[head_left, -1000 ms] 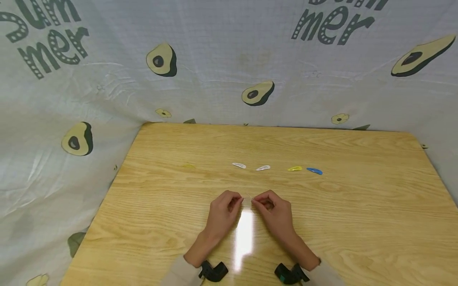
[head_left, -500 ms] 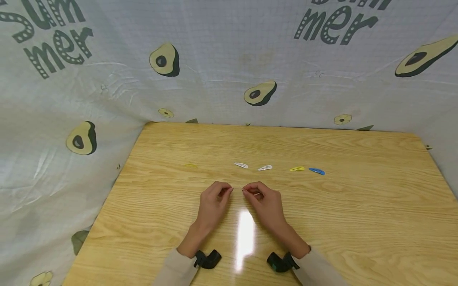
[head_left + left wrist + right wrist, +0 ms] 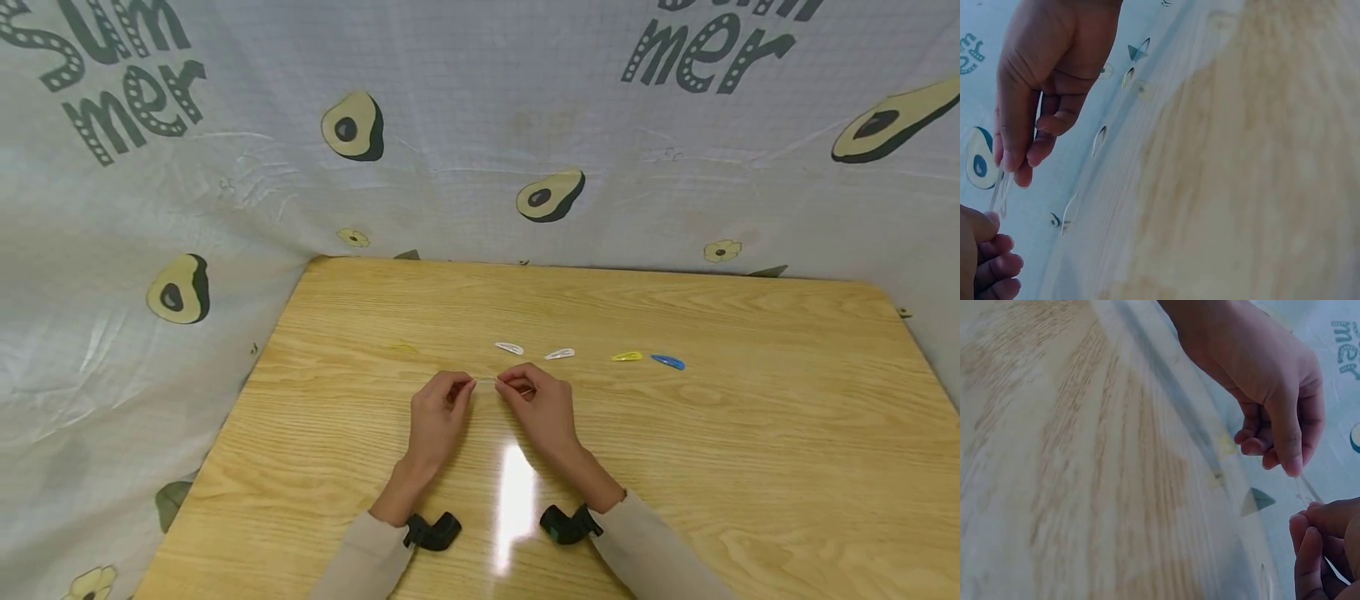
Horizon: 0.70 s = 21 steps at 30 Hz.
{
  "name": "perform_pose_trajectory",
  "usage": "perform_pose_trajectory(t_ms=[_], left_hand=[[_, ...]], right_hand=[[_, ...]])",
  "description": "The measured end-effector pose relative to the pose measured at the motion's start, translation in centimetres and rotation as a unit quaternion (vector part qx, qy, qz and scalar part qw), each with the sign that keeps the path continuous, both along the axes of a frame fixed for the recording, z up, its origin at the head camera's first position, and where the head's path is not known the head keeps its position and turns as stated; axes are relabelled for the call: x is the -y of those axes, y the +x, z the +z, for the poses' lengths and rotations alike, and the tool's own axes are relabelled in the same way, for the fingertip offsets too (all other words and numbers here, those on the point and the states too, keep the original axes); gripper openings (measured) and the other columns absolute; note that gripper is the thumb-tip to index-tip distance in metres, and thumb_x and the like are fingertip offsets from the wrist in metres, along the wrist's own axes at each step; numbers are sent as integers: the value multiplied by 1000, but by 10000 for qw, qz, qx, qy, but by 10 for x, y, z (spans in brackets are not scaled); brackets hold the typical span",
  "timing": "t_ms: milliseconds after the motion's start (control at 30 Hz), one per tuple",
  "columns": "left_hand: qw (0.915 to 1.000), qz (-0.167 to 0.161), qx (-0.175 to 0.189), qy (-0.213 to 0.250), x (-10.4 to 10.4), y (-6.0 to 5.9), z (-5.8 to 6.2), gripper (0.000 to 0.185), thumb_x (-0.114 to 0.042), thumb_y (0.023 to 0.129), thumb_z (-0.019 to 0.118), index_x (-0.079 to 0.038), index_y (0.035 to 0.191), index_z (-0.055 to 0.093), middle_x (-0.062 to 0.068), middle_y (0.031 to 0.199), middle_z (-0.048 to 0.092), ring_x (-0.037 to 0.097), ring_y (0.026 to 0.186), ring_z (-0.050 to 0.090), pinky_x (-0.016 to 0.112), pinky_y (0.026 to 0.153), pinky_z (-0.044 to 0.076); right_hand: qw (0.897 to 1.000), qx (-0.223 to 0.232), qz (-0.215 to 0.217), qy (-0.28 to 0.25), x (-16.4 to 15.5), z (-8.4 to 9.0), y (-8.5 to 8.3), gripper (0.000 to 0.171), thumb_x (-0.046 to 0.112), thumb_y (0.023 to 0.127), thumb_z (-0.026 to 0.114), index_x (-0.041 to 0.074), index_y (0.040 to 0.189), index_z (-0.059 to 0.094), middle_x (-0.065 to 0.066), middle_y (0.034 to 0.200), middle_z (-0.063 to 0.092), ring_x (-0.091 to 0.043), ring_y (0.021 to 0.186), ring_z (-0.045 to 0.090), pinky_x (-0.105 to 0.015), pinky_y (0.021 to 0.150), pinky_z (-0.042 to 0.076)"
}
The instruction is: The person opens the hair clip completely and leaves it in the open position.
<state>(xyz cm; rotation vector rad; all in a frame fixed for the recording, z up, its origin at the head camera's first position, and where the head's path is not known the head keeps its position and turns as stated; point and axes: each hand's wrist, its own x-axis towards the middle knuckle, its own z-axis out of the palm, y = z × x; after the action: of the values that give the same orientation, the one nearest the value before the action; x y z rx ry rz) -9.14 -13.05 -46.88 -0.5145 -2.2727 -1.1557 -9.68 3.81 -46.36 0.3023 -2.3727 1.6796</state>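
My left hand point(image 3: 437, 421) and right hand point(image 3: 546, 415) face each other near the middle of the wooden table, a small gap between their fingertips. They pinch a thin pale band point(image 3: 486, 381) at opposite ends. In the left wrist view it shows as narrow whitish strands point(image 3: 1002, 190), looped at one end; its exact kind is unclear. The right hand point(image 3: 1054, 69) enters there from the top, the left hand point(image 3: 982, 256) from the lower left. A white snap hair clip point(image 3: 509, 348) and another white snap clip point(image 3: 559, 354) lie just beyond the hands.
A yellow snap clip point(image 3: 627, 357) and a blue snap clip point(image 3: 667, 362) lie farther right. A faint thin yellow item point(image 3: 404, 347) lies to the left. Printed cloth point(image 3: 450, 108) hangs behind the table point(image 3: 750, 433) and along its left side.
Both hands have moved away from the body and somewhat to the left, still pinching the pale band, which now shows more plainly between them. The clips on the table have stayed put.
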Motion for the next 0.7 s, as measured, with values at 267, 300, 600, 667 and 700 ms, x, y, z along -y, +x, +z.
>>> perform_pose_trajectory(t_ms=[267, 300, 600, 667, 700], left_hand=[[9996, 283, -44, -67, 9, -8, -7, 5, 3, 86, 69, 3, 88, 64, 9, 80, 62, 16, 66, 57, 25, 57, 47], [9994, 324, -64, -92, 10, -9, -8, 4, 1, 87, 68, 3, 88, 64, 9, 80, 61, 16, 66, 56, 25, 56, 46], [9972, 692, -20, -293, 21, -22, -14, 12, -12, 92, 65, 0, 88, 66, 6, 77, 59, 14, 60, 50, 25, 50, 41], [9965, 766, 40, -336, 23, -24, -16, 13, -13, 92, 65, -1, 88, 67, 6, 76, 59, 14, 60, 51, 25, 50, 42], [9962, 785, 69, -369, 24, -24, -16, 13, -13, 93, 65, -1, 88, 67, 6, 76, 59, 14, 60, 51, 25, 50, 42]], right_hand=[[9999, -165, 12, -11, 13, -10, -11, 5, 11, 84, 75, 10, 87, 71, 3, 75, 69, -7, 66, 65, -25, 59, 52], [9998, -173, 7, -23, 15, -10, -13, 5, 11, 84, 75, 10, 87, 71, 3, 74, 69, -7, 65, 64, -25, 59, 52], [9999, -126, -85, 15, 28, -15, -26, 6, 10, 83, 76, 8, 84, 70, 1, 73, 68, -8, 64, 64, -25, 58, 50], [9999, -80, -134, 21, 30, -16, -28, 7, 10, 83, 76, 8, 83, 70, 1, 72, 68, -8, 63, 63, -25, 57, 49], [9999, -59, -153, 23, 31, -16, -29, 7, 11, 83, 76, 8, 83, 70, 1, 72, 68, -8, 62, 63, -25, 57, 49]])
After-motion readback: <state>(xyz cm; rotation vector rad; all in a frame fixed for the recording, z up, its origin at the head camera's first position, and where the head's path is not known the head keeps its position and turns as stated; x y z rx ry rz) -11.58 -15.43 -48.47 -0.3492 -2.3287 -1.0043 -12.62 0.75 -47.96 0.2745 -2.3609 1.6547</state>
